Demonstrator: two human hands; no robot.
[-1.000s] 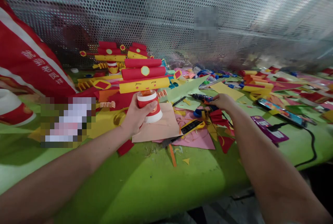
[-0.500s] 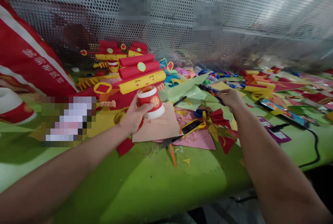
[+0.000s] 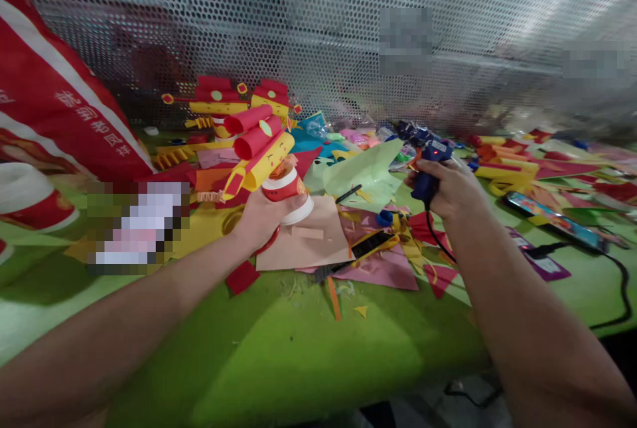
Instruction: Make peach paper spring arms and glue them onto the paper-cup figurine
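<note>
My left hand [image 3: 261, 221] is wrapped round a red and white paper cup [image 3: 286, 190], which tilts over the peach paper sheet [image 3: 298, 249]. On top of the cup sits a figure of rolled paper [image 3: 266, 152], with red rolls above a yellow one that has a drawn face. My right hand [image 3: 450, 186] grips a dark blue glue gun [image 3: 428, 159] by its handle, raised above the scraps. A small red light shows on the gun, its nozzle points left and away, and a black cord hangs from the handle. Between the hands lies a yellow-and-black utility knife [image 3: 368, 249].
Two similar paper figures [image 3: 216, 96] stand behind. More cups [image 3: 34, 199] are at the left, below a red bag [image 3: 60, 83]. A phone [image 3: 555, 219] and a black cable [image 3: 624, 282] lie at the right. A perforated metal panel [image 3: 323, 30] closes off the back.
My right hand has lifted the glue gun, which now shows whole with its cord. My left hand has turned and tilted the cup, so the paper figure faces more to the right.
</note>
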